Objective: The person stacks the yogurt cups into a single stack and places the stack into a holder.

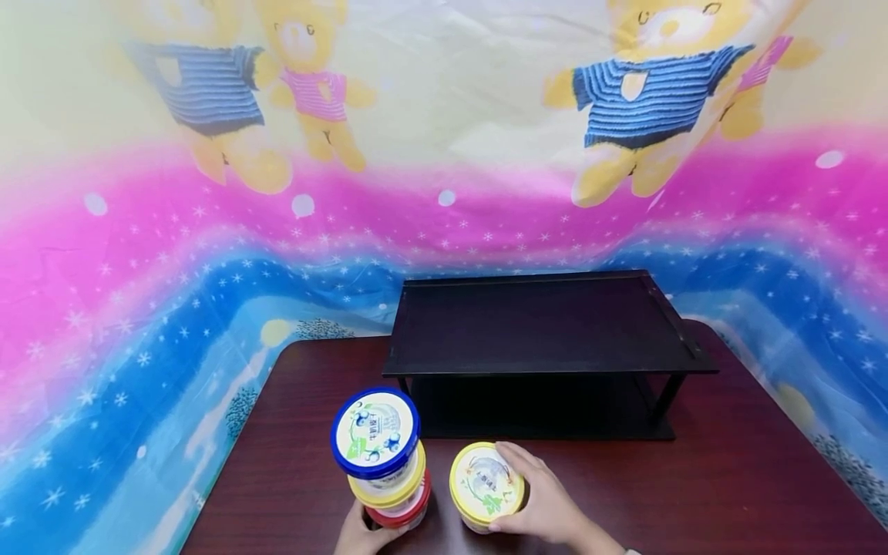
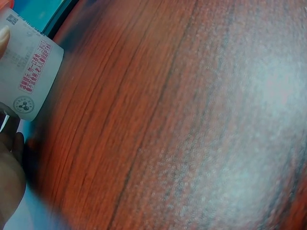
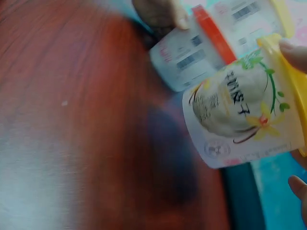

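Note:
My left hand (image 1: 362, 533) grips the red-lidded tub (image 1: 418, 505) at the bottom of a stack of three. On it sits a yellow-lidded tub (image 1: 388, 497), topped by a blue-lidded tub (image 1: 376, 433). The white wall (image 2: 36, 64) of the held tub shows at the left wrist view's edge. To the right, my right hand (image 1: 544, 497) holds another yellow-lidded tub (image 1: 486, 486), thumb on the near side and fingers round the far side. In the right wrist view, this vanilla-printed tub (image 3: 240, 112) overlaps the stack, with a dark shadow on the wood beneath.
A black two-tier shelf (image 1: 548, 324) stands at the back of the dark red wooden table (image 1: 694, 493), just beyond the tubs. Its lower tier (image 1: 527, 405) lies low under the top board. Behind hangs a cloth (image 1: 451, 139) printed with bears.

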{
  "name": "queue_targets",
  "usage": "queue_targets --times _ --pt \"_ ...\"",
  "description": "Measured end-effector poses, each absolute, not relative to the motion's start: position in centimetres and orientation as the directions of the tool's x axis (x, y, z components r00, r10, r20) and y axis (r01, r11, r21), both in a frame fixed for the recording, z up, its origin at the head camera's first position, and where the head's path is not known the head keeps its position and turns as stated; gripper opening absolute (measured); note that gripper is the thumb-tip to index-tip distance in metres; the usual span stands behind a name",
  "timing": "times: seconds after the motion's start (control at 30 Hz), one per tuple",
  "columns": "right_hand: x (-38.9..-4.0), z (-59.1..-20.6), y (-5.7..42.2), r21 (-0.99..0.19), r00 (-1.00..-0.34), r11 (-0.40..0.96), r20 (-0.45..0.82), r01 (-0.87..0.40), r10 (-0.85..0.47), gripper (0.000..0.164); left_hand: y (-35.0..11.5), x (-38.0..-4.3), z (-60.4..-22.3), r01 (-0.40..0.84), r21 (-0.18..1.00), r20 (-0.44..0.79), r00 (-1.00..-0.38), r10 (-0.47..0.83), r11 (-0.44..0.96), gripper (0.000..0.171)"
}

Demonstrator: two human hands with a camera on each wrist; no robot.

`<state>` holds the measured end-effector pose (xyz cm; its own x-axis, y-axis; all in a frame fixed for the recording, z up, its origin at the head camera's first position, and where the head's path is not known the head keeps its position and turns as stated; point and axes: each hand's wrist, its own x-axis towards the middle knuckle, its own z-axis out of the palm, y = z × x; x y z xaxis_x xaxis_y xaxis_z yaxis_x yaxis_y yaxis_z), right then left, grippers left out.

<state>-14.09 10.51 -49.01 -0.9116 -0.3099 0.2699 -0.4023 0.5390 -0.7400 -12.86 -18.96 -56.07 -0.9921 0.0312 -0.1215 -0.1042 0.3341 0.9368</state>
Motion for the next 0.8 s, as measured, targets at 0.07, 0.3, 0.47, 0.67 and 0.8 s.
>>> queue_targets --times 0.07,0.3,0.47,0.67,0.8 --pt "-14.2 -48.2 10.5 -0.75 -0.908 0.52 0.275 -0.408 -0.315 0.095 -19.0 -12.8 -56.1 -0.106 0.936 -0.124 -0.992 0.032 0.335 0.07" --pt "-14.8 -45.3 10.9 -0.69 -0.863 0.519 0.366 -0.503 -0.349 0.094 -19.0 -12.8 -56.1 -0.1 0.945 -0.12 -0.992 0.047 0.311 0.069" --pt "-15.3 -43.1 11.2 -0.661 -0.837 0.515 0.397 -0.546 -0.377 0.092 -19.0 -12.7 -56.1 -0.068 0.949 -0.085 -0.996 0.042 0.308 0.066" --pt "-15.9 -40.7 11.6 -0.61 -0.791 0.503 0.461 -0.612 -0.402 0.091 -19.1 -12.8 -56.2 -0.079 0.955 -0.099 -0.993 0.056 0.286 0.067" --pt "-16.3 -39.1 11.8 -0.565 -0.746 0.489 0.523 -0.665 -0.411 0.091 -19.1 -13.0 -56.3 -0.084 0.96 -0.106 -0.992 0.07 0.269 0.068"
